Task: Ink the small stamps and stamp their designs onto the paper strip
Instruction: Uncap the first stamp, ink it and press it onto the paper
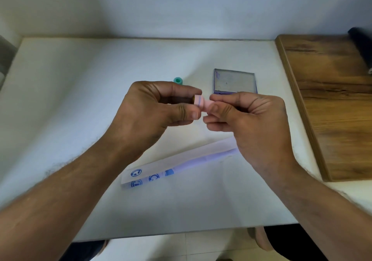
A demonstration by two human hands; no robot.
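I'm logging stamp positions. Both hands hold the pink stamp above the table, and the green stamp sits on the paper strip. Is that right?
Not quite. In the head view the green stamp sits on the bare table, beyond the left hand and well away from the paper strip. The rest holds: both hands, the right hand included, hold the pink stamp above the table.

The stamp point(202, 103) is pink with a blue band, the second stamp point(178, 80) teal, the pad point(235, 81) grey in a purple frame, the strip point(177, 163) white with blue round prints, the table point(80, 99) white, the board point(332, 103) brown woodgrain.
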